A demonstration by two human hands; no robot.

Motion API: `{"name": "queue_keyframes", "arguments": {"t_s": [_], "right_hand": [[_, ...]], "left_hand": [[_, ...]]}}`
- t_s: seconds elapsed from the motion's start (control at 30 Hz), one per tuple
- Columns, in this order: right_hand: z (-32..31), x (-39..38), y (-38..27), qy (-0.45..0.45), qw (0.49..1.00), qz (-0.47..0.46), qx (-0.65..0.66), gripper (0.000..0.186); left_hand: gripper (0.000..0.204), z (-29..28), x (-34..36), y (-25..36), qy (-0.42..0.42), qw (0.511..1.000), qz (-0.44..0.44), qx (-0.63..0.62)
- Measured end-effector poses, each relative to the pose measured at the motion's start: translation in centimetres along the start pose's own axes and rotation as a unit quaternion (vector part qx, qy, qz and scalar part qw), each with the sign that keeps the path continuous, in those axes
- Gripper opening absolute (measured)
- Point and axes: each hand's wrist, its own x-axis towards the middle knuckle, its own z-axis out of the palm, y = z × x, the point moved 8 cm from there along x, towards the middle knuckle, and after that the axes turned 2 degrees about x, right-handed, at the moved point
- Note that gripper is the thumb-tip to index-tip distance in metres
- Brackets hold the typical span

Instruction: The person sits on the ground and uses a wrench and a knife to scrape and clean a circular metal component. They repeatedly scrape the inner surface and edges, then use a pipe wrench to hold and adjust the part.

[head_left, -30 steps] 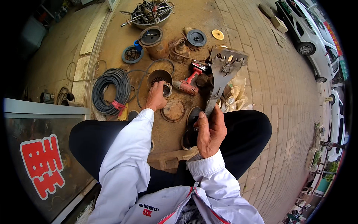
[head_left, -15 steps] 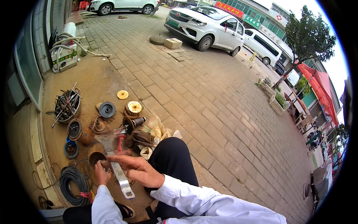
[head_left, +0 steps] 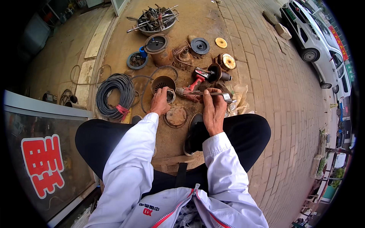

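Metal blade (head_left: 229,97) turned edge-on — right grip (head_left: 215,110) clasping it | left grip (head_left: 159,102) holding ring (head_left: 171,95) | red-lettered glass panel (head_left: 78,152)

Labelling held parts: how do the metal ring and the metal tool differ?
Shape: the metal ring is round; the metal tool looks long and narrow from here.
Size: the tool spans clearly more of the picture than the ring.
Place: the ring is in the left hand, the tool in the right hand.
Shared: both look greyish.
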Motion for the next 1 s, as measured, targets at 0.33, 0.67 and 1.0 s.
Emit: {"name": "queue_keyframes", "arguments": {"t_s": [0.33,0.67,1.0], "right_hand": [[3.5,0.5,3.6,-0.052,0.997,0.050,0.028,0.024],[4.4,0.2,6.8,-0.067,0.996,0.055,0.003,0.028],[6.0,-0.2,10.6,-0.150,0.974,0.057,-0.159,0.038]], "left_hand": [[0.073,0.1,-0.3,0.6,0.027,0.999,0.009,-0.017],[0.074,-0.1,-0.2,0.6,0.015,1.000,-0.014,-0.005],[0.075,-0.5,-0.4,0.8,0.020,1.000,-0.012,-0.015]]}}
